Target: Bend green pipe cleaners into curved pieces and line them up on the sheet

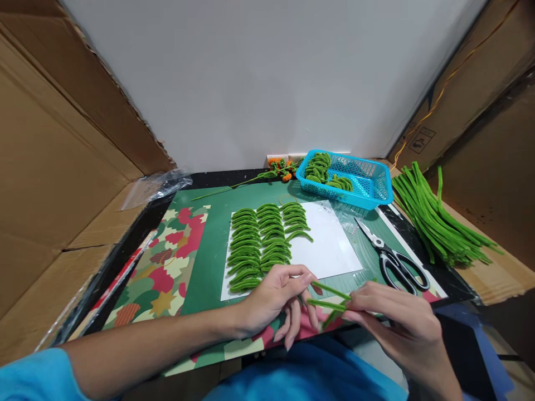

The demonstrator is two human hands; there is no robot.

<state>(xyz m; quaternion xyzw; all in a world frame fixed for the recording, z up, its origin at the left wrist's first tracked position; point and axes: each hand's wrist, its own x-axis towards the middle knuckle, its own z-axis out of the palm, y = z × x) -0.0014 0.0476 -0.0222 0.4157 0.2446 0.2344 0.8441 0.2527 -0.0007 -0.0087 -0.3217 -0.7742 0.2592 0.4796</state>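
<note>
Between my hands, near the table's front edge, are short pieces of bright green pipe cleaner (328, 304). My right hand (399, 317) pinches them between thumb and fingers, and a few ends stick out to the left. My left hand (288, 298) has its thumb and index finger closed at the tip of the upper piece, with the other fingers loosely curled. Just beyond, a white sheet (328, 245) carries columns of curved, leaf-like green pipe cleaner pieces (244, 250). Black-handled scissors (395, 259) lie slightly spread beyond my right hand.
A blue basket (368, 186) at the back holds more bent green pieces (318, 167). To the right lies a bundle of long green pipe cleaners (438, 217). Orange-and-green flower stems (282, 168) and a clear plastic bag (161, 186) are at the back. Cardboard walls (62, 111) flank the table.
</note>
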